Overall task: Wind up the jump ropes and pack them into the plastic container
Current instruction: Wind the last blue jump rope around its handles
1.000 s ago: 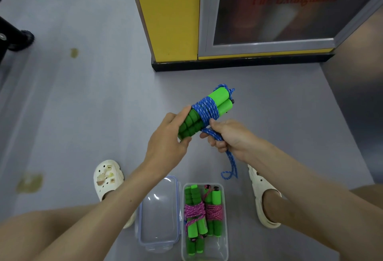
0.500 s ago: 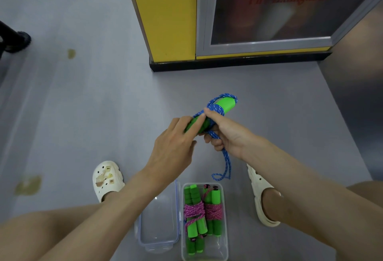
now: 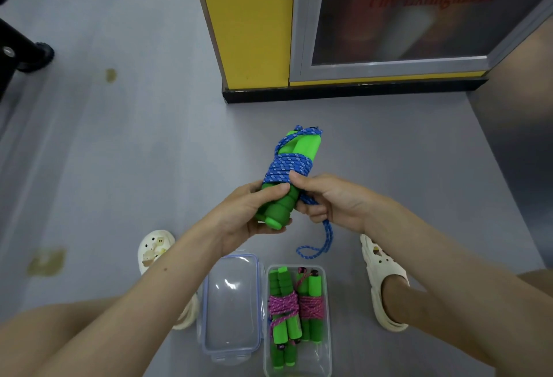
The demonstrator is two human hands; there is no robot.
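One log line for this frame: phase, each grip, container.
phase: winding blue rope | left grip: holds green handles | right grip: pinches rope tail | container: two pink ropes inside, lid beside

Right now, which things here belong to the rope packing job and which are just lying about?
Job: blue jump rope, gripped by left hand and right hand; plastic container; two pink jump ropes inside it; its open lid.
Lying about: fire extinguisher cabinet; yellow panel; black caster; floor stain.
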